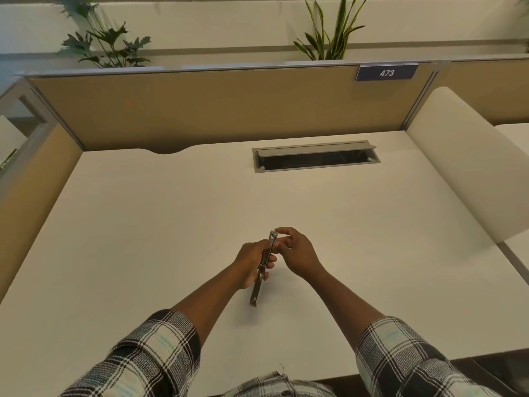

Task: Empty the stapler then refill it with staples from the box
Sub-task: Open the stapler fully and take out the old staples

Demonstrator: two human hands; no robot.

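Left hand (250, 263) closed round the middle of the stapler (262, 269), which tilts above the white counter (143, 224) near its front centre, right hand (297, 253) just beside, fingers pinching the stapler's upper metal end.

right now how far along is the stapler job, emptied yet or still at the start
Done: hard to say; the stapler is off the desk, but whether staples are out is too small to tell. In hand: the left hand grips its middle while the right hand fingers work at its far metal end. Left: refilling; no staple box shows in this view.
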